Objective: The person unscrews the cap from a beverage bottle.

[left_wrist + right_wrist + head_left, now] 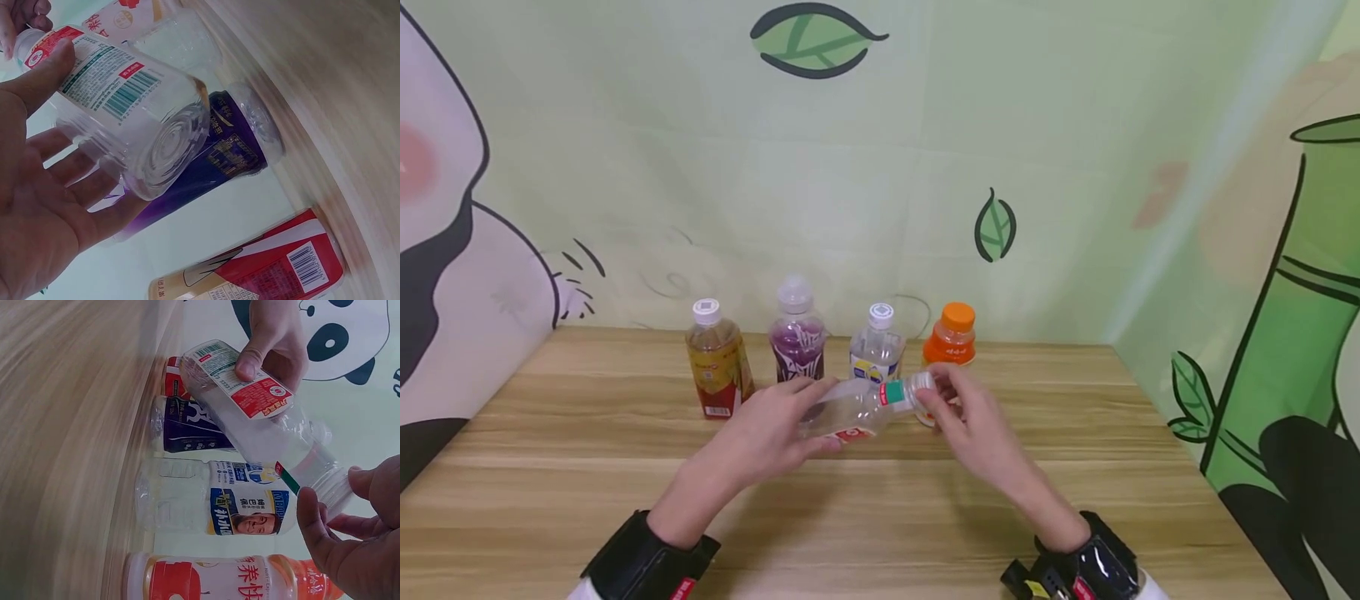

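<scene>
A clear plastic bottle (pixel 857 410) with a red and white label and a green neck band is held on its side, its neck pointing right and slightly up. My left hand (pixel 775 425) grips its body, the thumb across the label and the fingers behind it in the left wrist view. At the other end my right hand (pixel 973 417) pinches the clear cap (pixel 333 495) between thumb and fingers. The bottle's ridged round base (pixel 172 144) faces the left wrist camera. In the head view it overlaps the lower parts of the bottles behind.
Behind the hands several bottles stand in a row: amber tea (pixel 717 367), purple drink (pixel 797 342), clear bottle with a blue-yellow label (pixel 878 346), and an orange-capped bottle (pixel 951 337). They stand on a wooden table (pixel 865 525). A green printed backdrop (pixel 1045 108) rises behind.
</scene>
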### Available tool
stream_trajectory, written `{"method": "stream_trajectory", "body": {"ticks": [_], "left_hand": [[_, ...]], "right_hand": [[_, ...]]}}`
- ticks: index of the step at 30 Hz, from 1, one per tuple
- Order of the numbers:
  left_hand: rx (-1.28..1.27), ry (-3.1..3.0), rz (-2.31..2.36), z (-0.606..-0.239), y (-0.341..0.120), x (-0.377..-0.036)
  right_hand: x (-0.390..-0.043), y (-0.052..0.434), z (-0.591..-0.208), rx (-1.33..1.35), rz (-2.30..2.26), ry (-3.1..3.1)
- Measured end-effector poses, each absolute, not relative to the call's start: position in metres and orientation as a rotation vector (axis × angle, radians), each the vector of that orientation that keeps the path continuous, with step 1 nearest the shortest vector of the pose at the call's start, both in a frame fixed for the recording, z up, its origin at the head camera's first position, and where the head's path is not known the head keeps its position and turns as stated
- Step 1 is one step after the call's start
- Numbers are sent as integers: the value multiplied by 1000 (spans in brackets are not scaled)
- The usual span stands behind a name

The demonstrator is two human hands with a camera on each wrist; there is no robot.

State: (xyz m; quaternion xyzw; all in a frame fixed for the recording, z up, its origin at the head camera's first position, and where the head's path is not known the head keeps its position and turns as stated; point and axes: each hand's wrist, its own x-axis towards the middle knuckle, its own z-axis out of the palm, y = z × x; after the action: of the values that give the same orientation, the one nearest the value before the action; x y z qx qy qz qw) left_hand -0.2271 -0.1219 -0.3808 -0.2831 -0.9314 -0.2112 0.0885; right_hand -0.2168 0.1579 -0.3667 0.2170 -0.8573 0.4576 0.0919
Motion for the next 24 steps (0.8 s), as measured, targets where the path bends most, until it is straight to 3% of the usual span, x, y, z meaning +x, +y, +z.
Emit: {"method": "stream_trajectory", "body": {"ticks": [24], "left_hand": [[-840,-2829,-628,-380,-125,-228]], "right_hand": [[-220,163,-367,825,1355,-2464]]}}
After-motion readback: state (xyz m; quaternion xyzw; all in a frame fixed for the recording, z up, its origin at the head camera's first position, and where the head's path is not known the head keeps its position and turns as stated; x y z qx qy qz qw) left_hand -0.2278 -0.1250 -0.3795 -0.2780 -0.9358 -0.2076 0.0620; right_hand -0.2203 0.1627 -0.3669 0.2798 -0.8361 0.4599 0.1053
